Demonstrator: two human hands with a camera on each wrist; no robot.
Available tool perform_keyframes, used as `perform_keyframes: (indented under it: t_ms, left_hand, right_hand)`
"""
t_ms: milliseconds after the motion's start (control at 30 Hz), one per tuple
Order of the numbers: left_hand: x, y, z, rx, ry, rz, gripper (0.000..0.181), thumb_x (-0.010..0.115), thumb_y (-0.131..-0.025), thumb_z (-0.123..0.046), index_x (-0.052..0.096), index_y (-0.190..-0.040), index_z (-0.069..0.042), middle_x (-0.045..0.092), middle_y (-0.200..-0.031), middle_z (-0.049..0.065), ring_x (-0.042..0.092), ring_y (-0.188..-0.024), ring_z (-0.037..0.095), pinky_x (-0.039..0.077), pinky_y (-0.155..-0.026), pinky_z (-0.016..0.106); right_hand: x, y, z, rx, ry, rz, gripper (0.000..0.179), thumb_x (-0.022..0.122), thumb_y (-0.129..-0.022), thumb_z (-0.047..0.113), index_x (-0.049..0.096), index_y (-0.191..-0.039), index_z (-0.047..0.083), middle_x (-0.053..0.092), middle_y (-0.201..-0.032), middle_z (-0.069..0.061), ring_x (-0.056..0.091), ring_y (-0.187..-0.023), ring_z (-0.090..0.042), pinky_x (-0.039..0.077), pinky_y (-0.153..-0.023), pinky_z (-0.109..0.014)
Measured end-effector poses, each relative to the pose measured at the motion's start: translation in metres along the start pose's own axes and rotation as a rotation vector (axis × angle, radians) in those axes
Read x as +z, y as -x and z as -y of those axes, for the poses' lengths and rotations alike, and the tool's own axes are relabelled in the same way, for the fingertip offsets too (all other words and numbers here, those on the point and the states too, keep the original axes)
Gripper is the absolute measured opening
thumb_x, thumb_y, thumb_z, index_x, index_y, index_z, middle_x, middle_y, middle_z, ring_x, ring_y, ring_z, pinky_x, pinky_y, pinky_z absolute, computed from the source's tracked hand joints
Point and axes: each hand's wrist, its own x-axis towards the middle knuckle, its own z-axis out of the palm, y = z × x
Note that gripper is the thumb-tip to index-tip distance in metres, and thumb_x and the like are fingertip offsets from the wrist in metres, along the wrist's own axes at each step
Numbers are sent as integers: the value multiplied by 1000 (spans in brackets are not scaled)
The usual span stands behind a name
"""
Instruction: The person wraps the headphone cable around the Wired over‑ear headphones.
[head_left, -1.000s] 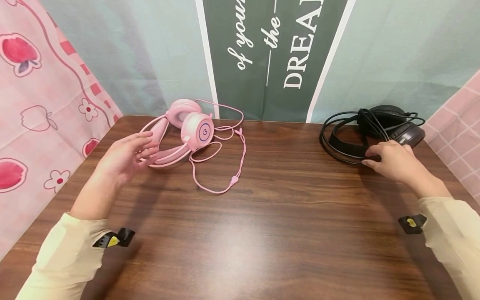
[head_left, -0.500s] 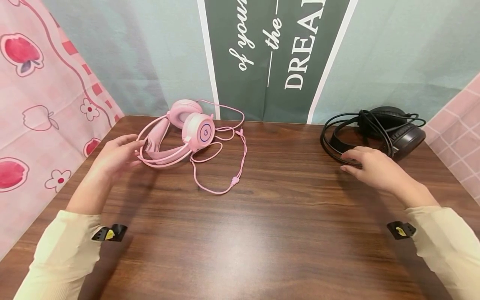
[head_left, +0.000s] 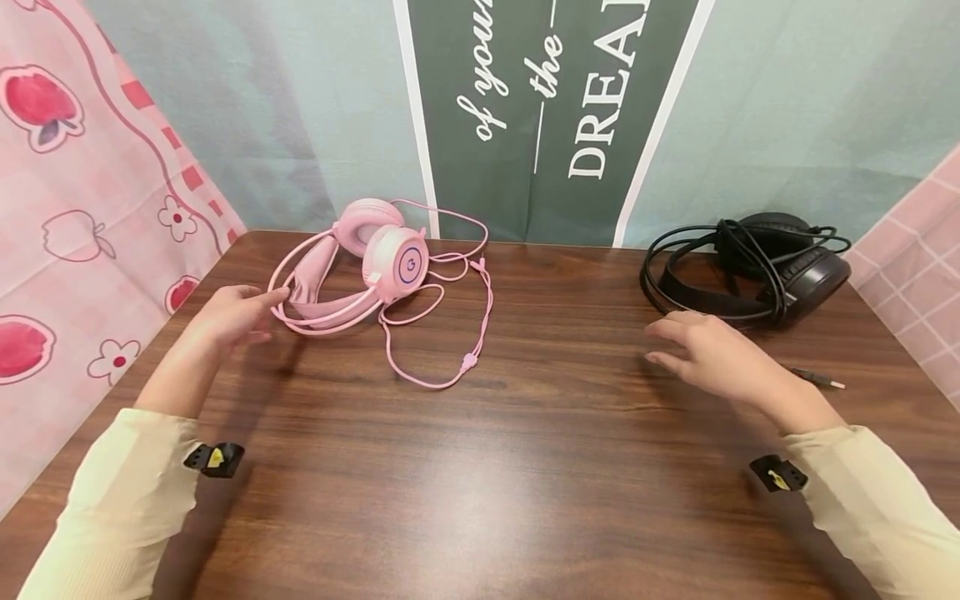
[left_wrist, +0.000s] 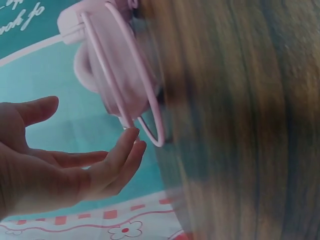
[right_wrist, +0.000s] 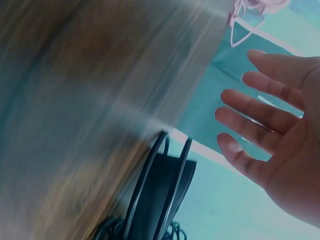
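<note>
Pink headphones (head_left: 393, 267) with cat-ear bumps lie at the back left of the wooden table, their headband toward my left hand (head_left: 236, 317). That hand has its fingers loosely spread beside the headband (left_wrist: 132, 65); whether the fingertips touch it I cannot tell. At the back right lie black headphones (head_left: 813, 279) with their black cable (head_left: 757, 250) bundled over them. My right hand (head_left: 708, 354) hovers in front and to the left of them, holding nothing. In the right wrist view its fingers (right_wrist: 250, 107) are spread, apart from the black headband (right_wrist: 160, 195).
The pink cable (head_left: 435, 385) loops on the table (head_left: 480, 467) right of the pink headphones. A USB plug (head_left: 825, 380) lies near my right wrist. A fabric backdrop (head_left: 525, 125) stands behind, with a patterned pink cloth (head_left: 75, 233) at left and pink tiles (head_left: 918, 267) at right.
My right hand has drawn away from the black headphones, left and toward me, uncovering the USB plug. My left hand has pulled back slightly left from the pink headband.
</note>
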Motion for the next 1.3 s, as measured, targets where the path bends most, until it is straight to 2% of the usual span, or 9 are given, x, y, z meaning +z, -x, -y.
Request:
perform_keyframes:
  t_ms: [67, 167, 267, 367, 533, 700, 833, 1067, 1300]
  left_hand:
    - [0, -3, 2, -11, -10, 21, 74, 39, -93, -37, 15, -132, 22, 36, -113, 25, 49, -79, 11, 54, -69, 19]
    - [2, -6, 4, -33, 10, 53, 77, 38, -94, -39, 9, -133, 21, 32, -121, 32, 51, -95, 27, 54, -75, 25]
    - [6, -9, 4, -56, 54, 84, 80, 35, -94, -41, 2, -134, 20, 19, -133, 36, 36, -116, 43, 51, -85, 35]
    - [10, -12, 5, -69, 65, 104, 80, 32, -94, -42, 2, -134, 19, 20, -133, 33, 32, -120, 44, 47, -91, 41]
    - [15, -17, 5, -71, 29, 97, 74, 31, -94, -41, 13, -131, 21, 39, -111, 23, 53, -96, 26, 52, -83, 38]
    - [17, -21, 5, -76, 51, 69, 69, 32, -94, -38, 18, -128, 21, 43, -106, 21, 58, -71, 9, 56, -74, 33]
    - [18, -23, 5, -95, 95, 60, 60, 35, -94, -35, 26, -121, 17, 47, -99, 17, 59, -68, 8, 56, -73, 32]
    - [19, -26, 4, -94, 98, 58, 21, 47, -89, -18, 38, -95, 1, 49, -82, 2, 58, -68, 6, 55, -75, 31]
    - [20, -28, 5, -97, 112, 49, 32, 43, -93, -28, 37, -99, 3, 47, -87, 7, 58, -66, 6, 55, -74, 32]
  right_hand:
    - [2, -2, 5, -11, -21, -4, 27, 74, -72, 9, 64, -97, 2, 62, -90, -6, 60, -83, -22, 50, -67, -41]
    - [5, -5, 13, -14, -65, -4, 29, 73, -74, 10, 64, -100, 2, 62, -94, -6, 60, -86, -23, 50, -71, -42]
    - [7, -8, 21, -8, -132, 3, 32, 72, -76, 11, 63, -106, 2, 62, -100, -7, 59, -93, -22, 50, -76, -41]
    - [10, -11, 28, 1, -205, 25, 36, 71, -78, 12, 60, -111, 3, 61, -105, -8, 58, -95, -23, 49, -78, -40]
    - [15, -14, 37, 21, -287, 109, 40, 69, -81, 15, 57, -116, 3, 60, -111, -8, 57, -100, -24, 48, -83, -41]
    - [18, -14, 43, 46, -356, 185, 42, 68, -82, 20, 55, -118, 3, 58, -115, -8, 54, -107, -24, 46, -89, -42]
    - [20, -15, 46, 99, -454, 255, 41, 67, -83, 23, 56, -117, 4, 59, -114, -8, 56, -104, -25, 49, -86, -42]
    - [17, -19, 38, 202, -613, 345, 39, 65, -84, 24, 57, -114, 1, 61, -109, -10, 58, -101, -25, 50, -85, -36]
    - [18, -20, 31, 283, -651, 396, 39, 65, -85, 23, 56, -115, 1, 61, -108, -10, 59, -100, -23, 51, -81, -29]
